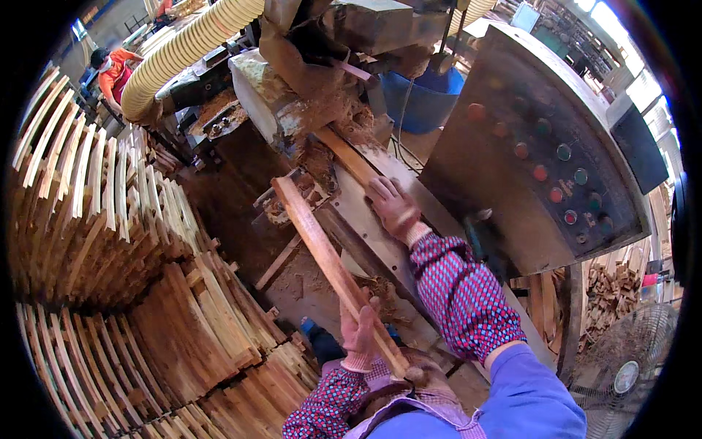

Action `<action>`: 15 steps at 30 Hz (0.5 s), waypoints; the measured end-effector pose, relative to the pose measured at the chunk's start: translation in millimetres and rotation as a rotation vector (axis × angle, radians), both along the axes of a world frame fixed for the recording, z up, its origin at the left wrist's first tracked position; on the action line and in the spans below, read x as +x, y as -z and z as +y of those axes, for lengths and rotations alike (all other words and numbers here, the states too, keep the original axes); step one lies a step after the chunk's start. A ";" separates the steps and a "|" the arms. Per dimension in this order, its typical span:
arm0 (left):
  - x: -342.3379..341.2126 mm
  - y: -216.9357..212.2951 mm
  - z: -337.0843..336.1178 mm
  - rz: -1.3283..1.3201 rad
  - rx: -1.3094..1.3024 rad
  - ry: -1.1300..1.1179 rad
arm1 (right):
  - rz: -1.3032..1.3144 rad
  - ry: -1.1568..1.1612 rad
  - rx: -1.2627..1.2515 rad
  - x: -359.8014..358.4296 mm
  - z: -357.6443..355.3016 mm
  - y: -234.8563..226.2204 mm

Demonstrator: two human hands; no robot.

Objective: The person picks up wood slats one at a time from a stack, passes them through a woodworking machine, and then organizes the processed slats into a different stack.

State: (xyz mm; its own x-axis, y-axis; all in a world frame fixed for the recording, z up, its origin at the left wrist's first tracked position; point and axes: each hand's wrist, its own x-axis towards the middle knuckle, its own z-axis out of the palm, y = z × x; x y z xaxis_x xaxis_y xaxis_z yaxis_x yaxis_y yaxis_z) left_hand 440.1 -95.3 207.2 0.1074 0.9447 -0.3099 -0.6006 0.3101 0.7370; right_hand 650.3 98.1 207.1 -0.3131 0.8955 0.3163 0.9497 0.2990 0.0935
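Note:
My left hand [358,335], in a pinkish glove, is closed round a long, slightly curved wooden strip [316,238]. That strip slants from near my body up past the left side of the machine bed. My right hand [395,208], gloved too, reaches forward over the metal bed [431,212]. Its fingers are bent over the near end of a second wooden strip [349,157], which lies on the bed. The far end of this strip runs under the dusty machine head [329,110] and is hidden there.
Tall stacks of curved wooden slats [95,183] crowd the left. A control panel [541,161] with round buttons stands at the right, above a fan [625,377]. A ribbed hose [190,55] and a blue tub [420,99] flank the machine. Another person [113,73] is far left.

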 end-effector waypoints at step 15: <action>-48.0 14.7 36.0 0.209 0.177 0.330 | 0.853 0.221 -0.643 -58.9 -216.7 -75.3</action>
State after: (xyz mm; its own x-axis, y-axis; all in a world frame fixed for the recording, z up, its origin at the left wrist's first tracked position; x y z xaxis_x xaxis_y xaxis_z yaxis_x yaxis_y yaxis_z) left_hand 392.0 -59.3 192.5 0.3644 0.9109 -0.1935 -0.3222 0.3183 0.8916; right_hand 591.4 -118.6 282.5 -0.0244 0.9805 -0.1949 0.6666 -0.1293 -0.7341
